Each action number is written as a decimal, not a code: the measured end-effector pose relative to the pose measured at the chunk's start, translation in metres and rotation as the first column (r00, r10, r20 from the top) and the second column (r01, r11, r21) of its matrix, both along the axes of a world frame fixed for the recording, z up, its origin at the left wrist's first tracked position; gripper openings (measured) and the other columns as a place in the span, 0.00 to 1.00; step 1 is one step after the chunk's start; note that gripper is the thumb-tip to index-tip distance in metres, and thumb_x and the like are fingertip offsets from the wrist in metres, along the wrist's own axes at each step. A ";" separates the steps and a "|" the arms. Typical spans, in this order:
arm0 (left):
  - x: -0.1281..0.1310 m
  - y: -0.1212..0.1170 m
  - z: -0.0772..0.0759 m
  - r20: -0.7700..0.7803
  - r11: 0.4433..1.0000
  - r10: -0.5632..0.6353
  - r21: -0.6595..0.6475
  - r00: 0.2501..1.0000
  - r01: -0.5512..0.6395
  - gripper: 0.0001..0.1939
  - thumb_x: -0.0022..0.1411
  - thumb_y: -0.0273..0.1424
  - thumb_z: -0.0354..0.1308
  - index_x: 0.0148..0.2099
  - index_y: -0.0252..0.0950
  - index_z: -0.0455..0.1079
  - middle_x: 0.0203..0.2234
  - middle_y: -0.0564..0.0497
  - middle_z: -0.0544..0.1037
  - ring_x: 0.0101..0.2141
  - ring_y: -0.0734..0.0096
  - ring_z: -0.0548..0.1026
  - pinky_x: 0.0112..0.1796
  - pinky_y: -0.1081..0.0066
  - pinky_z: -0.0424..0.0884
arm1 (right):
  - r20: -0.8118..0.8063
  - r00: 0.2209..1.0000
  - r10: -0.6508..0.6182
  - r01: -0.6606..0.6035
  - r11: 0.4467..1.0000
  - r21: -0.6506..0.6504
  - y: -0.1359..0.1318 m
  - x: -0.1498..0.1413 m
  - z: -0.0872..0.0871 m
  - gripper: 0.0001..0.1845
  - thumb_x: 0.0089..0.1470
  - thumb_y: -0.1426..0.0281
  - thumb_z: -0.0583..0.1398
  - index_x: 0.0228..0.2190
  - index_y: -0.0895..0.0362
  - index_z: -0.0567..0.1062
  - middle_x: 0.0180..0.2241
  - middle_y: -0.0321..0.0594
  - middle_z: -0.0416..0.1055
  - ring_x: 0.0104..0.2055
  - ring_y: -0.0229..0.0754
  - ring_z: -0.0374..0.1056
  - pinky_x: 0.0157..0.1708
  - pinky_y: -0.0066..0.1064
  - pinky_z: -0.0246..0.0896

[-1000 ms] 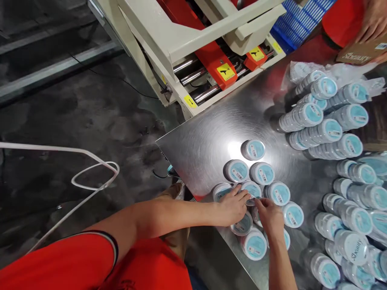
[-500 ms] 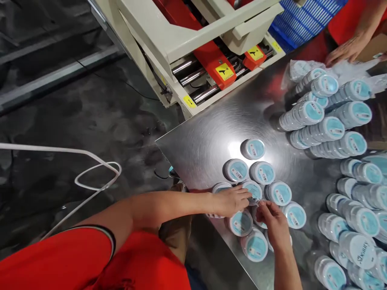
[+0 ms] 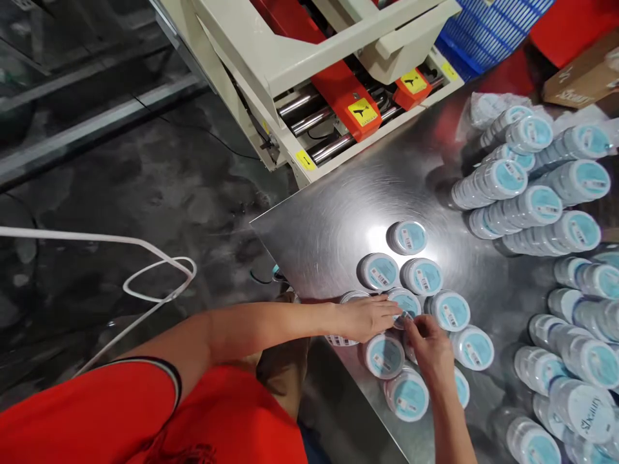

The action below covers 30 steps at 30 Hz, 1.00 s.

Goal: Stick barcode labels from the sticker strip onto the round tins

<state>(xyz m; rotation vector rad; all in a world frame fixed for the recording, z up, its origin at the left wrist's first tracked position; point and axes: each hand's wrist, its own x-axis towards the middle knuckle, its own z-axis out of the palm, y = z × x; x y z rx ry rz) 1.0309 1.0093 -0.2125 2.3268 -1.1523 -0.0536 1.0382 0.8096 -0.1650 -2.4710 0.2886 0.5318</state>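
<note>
My left hand [image 3: 370, 320] lies with fingers stretched out across the side of a round clear jar [image 3: 404, 299] with a pale blue label. Over the near edge of the same jar, the thumb and index finger of my right hand [image 3: 431, 351] are pinched on a small barcode sticker [image 3: 407, 316], partly hidden by the fingers. Several like jars stand around both hands, among them one jar [image 3: 384, 356] just below my left hand and another jar [image 3: 449, 310] right of my right hand. A sheet with printed barcodes [image 3: 341, 340] shows under my left wrist.
Stacked jars [image 3: 546, 203] stand in rows on the right of the metal table [image 3: 329, 225]. Beyond its far edge are a cream machine with rollers [image 3: 300, 109] and a blue basket [image 3: 498, 32]. A cardboard box [image 3: 580, 80] is at the upper right. A white cable [image 3: 159, 258] hangs at left.
My right hand has shifted slightly left and down toward the jar's label, still pinching. My left hand stays nearly in place. Another person's hand at the upper right has moved away, exposing the cardboard box.
</note>
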 end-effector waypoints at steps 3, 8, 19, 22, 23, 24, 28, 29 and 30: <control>-0.001 -0.001 -0.001 0.004 1.000 0.003 0.002 1.000 -0.003 0.12 0.71 0.25 0.50 0.48 0.30 0.75 0.60 0.42 0.74 0.63 0.62 0.69 0.65 0.59 0.64 | 0.006 1.000 0.017 -0.017 1.000 -0.016 0.001 -0.001 0.000 0.25 0.47 0.43 0.56 0.24 0.52 0.70 0.20 0.35 0.71 0.24 0.42 0.66 0.29 0.33 0.58; -0.001 0.000 0.001 -0.022 0.998 -0.029 0.056 0.999 0.031 0.15 0.73 0.27 0.46 0.48 0.31 0.75 0.66 0.44 0.68 0.64 0.61 0.67 0.63 0.57 0.66 | 0.023 0.999 0.031 -0.032 0.999 0.031 -0.002 -0.004 -0.002 0.24 0.47 0.44 0.56 0.24 0.52 0.70 0.21 0.36 0.71 0.25 0.41 0.65 0.30 0.33 0.59; -0.001 -0.001 0.007 0.038 0.990 -0.076 0.121 0.996 0.071 0.12 0.70 0.27 0.54 0.48 0.36 0.77 0.66 0.47 0.68 0.63 0.55 0.66 0.57 0.49 0.68 | -0.023 0.998 0.051 -0.049 0.996 0.077 -0.004 0.001 -0.004 0.27 0.45 0.40 0.57 0.24 0.52 0.71 0.21 0.38 0.72 0.24 0.42 0.66 0.27 0.33 0.60; -0.003 -0.003 0.011 0.016 0.986 -0.049 0.157 0.999 0.046 0.13 0.72 0.27 0.51 0.49 0.36 0.78 0.65 0.46 0.68 0.65 0.56 0.64 0.58 0.51 0.67 | -0.030 0.998 0.047 -0.044 0.996 0.079 -0.005 0.002 -0.003 0.27 0.45 0.40 0.57 0.25 0.52 0.70 0.21 0.37 0.73 0.24 0.42 0.66 0.29 0.33 0.60; -0.003 -0.004 0.011 0.009 0.986 -0.036 0.165 0.999 0.034 0.14 0.72 0.27 0.51 0.49 0.36 0.78 0.65 0.45 0.68 0.65 0.57 0.63 0.60 0.52 0.66 | -0.034 0.998 0.045 -0.042 0.996 0.078 -0.005 0.002 -0.003 0.28 0.45 0.40 0.57 0.25 0.52 0.70 0.21 0.37 0.73 0.24 0.42 0.66 0.29 0.34 0.60; -0.004 -0.004 0.011 0.007 0.985 -0.026 0.169 1.000 0.025 0.14 0.72 0.27 0.50 0.49 0.36 0.78 0.65 0.46 0.69 0.65 0.57 0.62 0.60 0.53 0.65 | -0.041 0.998 0.044 -0.040 0.996 0.079 -0.005 0.002 -0.003 0.28 0.45 0.40 0.57 0.25 0.52 0.70 0.21 0.37 0.73 0.25 0.42 0.66 0.29 0.34 0.60; -0.008 -0.006 0.006 0.062 0.988 -0.009 0.155 0.998 0.000 0.15 0.72 0.27 0.49 0.47 0.38 0.79 0.64 0.47 0.70 0.65 0.57 0.64 0.60 0.52 0.66 | -0.053 0.998 0.034 -0.029 0.995 0.091 -0.006 0.000 -0.002 0.25 0.48 0.42 0.57 0.26 0.52 0.70 0.21 0.35 0.72 0.25 0.41 0.66 0.30 0.33 0.60; -0.009 -0.006 0.004 0.079 0.989 -0.002 0.151 0.997 -0.010 0.15 0.72 0.27 0.49 0.46 0.38 0.79 0.64 0.48 0.70 0.64 0.56 0.64 0.59 0.52 0.67 | -0.054 0.998 0.026 -0.021 0.995 0.098 -0.007 0.000 -0.003 0.25 0.49 0.43 0.57 0.26 0.52 0.70 0.21 0.34 0.72 0.25 0.41 0.66 0.30 0.33 0.60; -0.009 -0.006 0.003 0.094 0.990 0.001 0.144 0.996 -0.015 0.15 0.72 0.27 0.49 0.44 0.38 0.79 0.64 0.49 0.70 0.64 0.56 0.65 0.59 0.52 0.67 | -0.055 0.998 0.018 -0.012 0.994 0.106 -0.008 0.000 -0.003 0.24 0.49 0.44 0.58 0.26 0.52 0.71 0.21 0.34 0.72 0.25 0.40 0.65 0.30 0.33 0.60</control>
